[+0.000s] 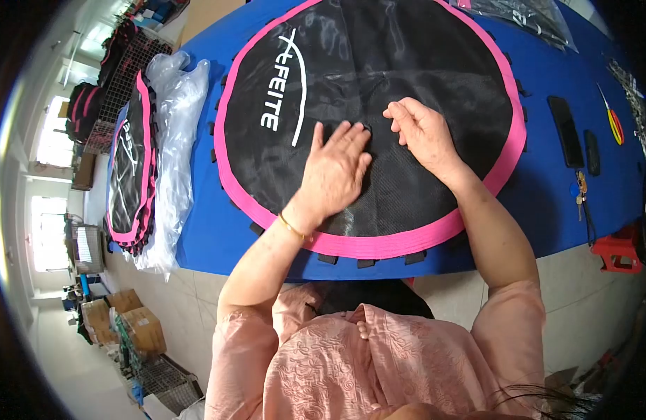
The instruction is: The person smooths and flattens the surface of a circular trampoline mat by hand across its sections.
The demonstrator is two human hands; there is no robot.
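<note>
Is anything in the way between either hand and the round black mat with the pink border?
Nothing visible: the left hand lies open on the mat, and the right hand, fingers curled, is over it. The phone and keys lie beyond the pink border, on the blue cloth.

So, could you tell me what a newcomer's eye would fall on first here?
Probably the big round black mat, with its bright pink border, spread across the blue table. Next, perhaps, the left hand lying flat on it, beside the white lettering.

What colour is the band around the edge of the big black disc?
Bright pink, clearest in the head view.
</note>
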